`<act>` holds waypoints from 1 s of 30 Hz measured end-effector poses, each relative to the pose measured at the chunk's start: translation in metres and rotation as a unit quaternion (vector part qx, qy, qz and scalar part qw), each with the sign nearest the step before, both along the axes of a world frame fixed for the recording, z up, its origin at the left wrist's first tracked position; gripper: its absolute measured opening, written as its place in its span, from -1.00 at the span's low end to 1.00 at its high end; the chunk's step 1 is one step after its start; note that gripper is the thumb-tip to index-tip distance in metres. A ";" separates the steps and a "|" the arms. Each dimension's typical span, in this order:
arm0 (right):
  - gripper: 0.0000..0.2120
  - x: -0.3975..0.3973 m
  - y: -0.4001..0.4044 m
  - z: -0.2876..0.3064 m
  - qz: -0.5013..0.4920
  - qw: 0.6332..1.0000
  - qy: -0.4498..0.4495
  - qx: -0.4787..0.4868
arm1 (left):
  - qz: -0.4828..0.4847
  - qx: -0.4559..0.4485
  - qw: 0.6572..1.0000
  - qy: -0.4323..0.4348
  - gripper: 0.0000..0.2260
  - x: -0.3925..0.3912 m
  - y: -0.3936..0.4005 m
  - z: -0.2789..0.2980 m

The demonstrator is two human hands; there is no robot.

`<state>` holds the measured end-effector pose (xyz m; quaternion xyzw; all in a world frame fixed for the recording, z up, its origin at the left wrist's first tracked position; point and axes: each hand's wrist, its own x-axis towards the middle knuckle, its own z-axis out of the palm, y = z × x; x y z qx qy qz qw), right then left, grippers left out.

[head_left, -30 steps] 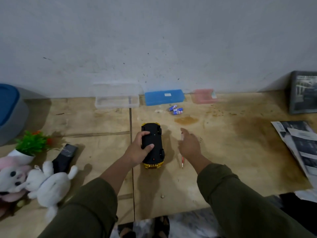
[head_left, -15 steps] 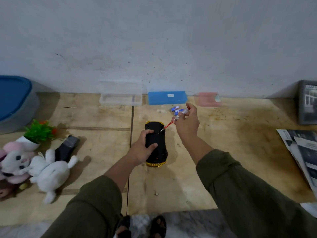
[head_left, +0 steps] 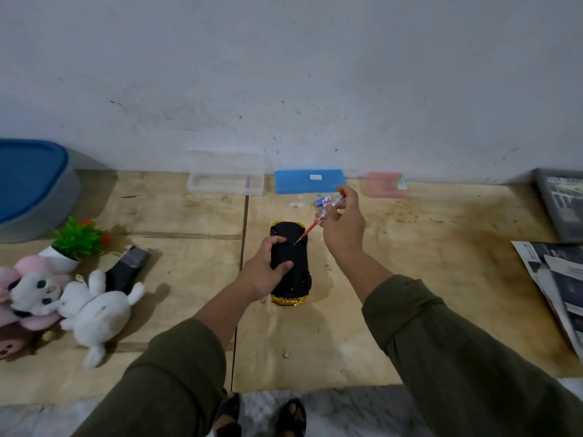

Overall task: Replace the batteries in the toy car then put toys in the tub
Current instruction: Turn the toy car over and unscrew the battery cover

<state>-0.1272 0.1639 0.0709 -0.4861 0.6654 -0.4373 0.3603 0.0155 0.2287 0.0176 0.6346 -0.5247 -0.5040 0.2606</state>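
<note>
The toy car (head_left: 291,263) lay upside down on the wooden table (head_left: 426,279), its black underside up and its yellow-gold body showing at both ends. The left hand (head_left: 263,272) gripped it from its left side, fingers curled over the chassis and thumb pressed across the middle, holding it flat against the board. The right hand (head_left: 342,225) was raised just beyond the car's far end and pinched a small screwdriver (head_left: 318,219) — clear handle, red shaft — between thumb and curled fingers; the tool slanted down and leftward, its tip on the underside near the far end, seemingly at a screw, though the spot was too small to tell. Behind that hand, partly hidden by it, a few blue-and-white batteries (head_left: 322,201) lay on the table near the wall. Along the wall stood a clear plastic box (head_left: 225,182), a blue flat case (head_left: 309,181) and a blurred pink case (head_left: 383,184), side by side. At the far left sat the grey tub (head_left: 47,203) with its blue lid (head_left: 25,175) on. In front of it were a small potted plant (head_left: 75,241), a dark flat object (head_left: 127,269) and the plush toys — a white plush rabbit (head_left: 97,313) sprawled against a pink-and-white plush cat (head_left: 31,288), well apart from the car. Magazines (head_left: 558,279) lay at the right edge, and both olive sleeves (head_left: 473,357) filled the foreground.
</note>
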 end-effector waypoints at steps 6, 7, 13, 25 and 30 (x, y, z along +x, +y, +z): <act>-0.64 0.001 0.003 0.008 0.090 0.991 0.074 -0.065 | -0.005 0.002 1.000 -0.012 -0.60 -0.006 0.000 0.003; -0.65 0.001 0.004 0.009 0.114 0.986 0.092 -0.079 | -0.004 0.005 1.000 -0.013 -0.60 -0.007 -0.001 0.003; -0.66 0.004 0.004 0.017 0.187 0.966 0.138 -0.114 | -0.005 0.008 1.000 -0.012 -0.60 -0.009 -0.001 0.006; -0.75 0.012 0.008 0.031 0.227 0.969 0.043 -0.094 | 0.031 0.001 0.999 0.011 -0.61 -0.010 -0.003 0.008; -0.76 0.012 0.006 0.033 0.229 0.966 0.067 -0.100 | 0.031 0.002 0.999 0.023 -0.61 -0.008 -0.004 0.007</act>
